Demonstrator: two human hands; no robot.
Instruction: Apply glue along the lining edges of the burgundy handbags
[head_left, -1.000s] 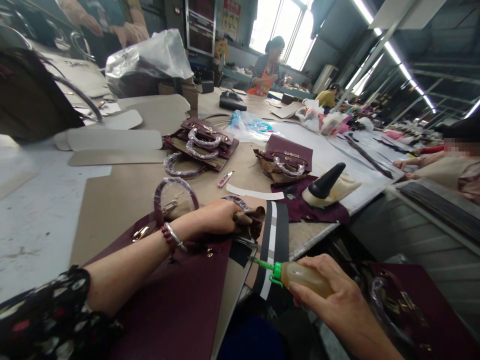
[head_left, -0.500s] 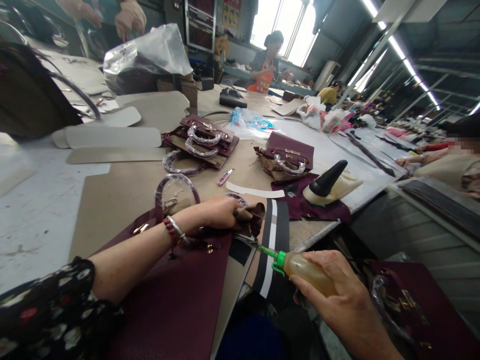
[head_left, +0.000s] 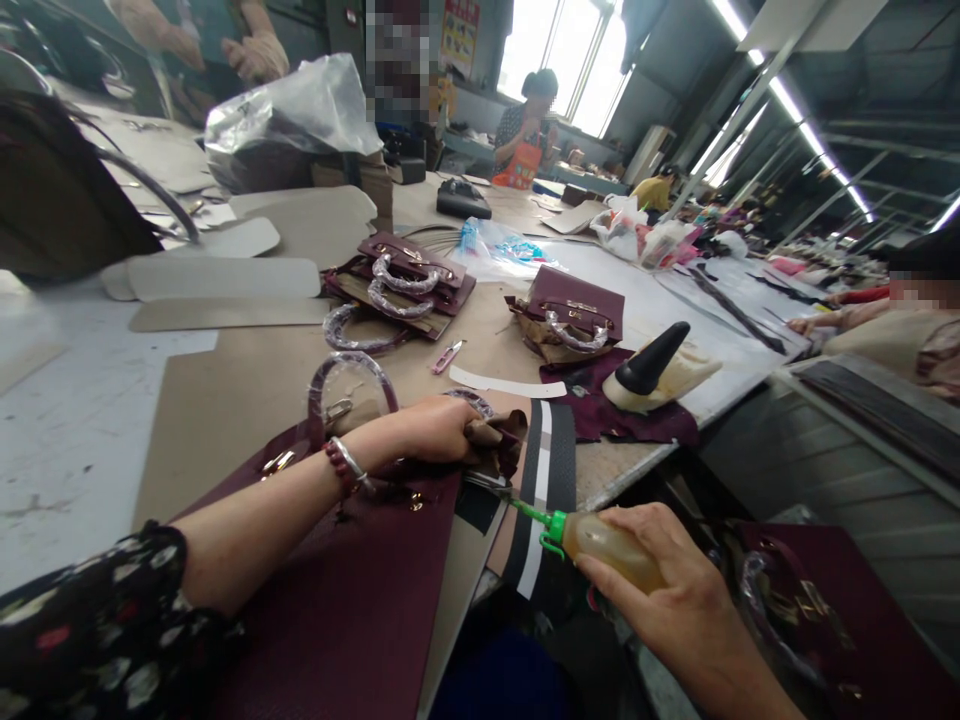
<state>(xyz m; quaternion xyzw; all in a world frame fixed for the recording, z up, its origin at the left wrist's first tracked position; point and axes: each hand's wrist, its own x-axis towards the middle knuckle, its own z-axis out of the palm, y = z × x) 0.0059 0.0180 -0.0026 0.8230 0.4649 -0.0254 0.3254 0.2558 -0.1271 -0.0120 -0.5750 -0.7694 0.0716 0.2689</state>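
Right hand [head_left: 671, 590] low right, wrapped around glue bottle [head_left: 609, 547], amber body, green nozzle tip pointing left at the edge of the burgundy bag [head_left: 352, 590] lying flat on the table edge in front. Left hand [head_left: 435, 430] closed on the bag's brown folded lining at its top edge, just above the nozzle; beaded and silver bracelets on the wrist, floral sleeve [head_left: 97, 630] at bottom left. Striped strap [head_left: 544, 490], black and white, lies just right of the bag, touching it. Wrapped bag handle [head_left: 351, 385] stands up behind the left wrist. Further back: pink thread snips [head_left: 448, 357], white paper strip [head_left: 506, 385], black cone on a cream block [head_left: 652, 365], two more burgundy bags [head_left: 409, 275] and [head_left: 574, 305] with wrapped handles. Far: cardboard panels [head_left: 225, 275], plastic-wrapped bundle [head_left: 292, 115], a person in an orange apron [head_left: 521, 135] by the window.
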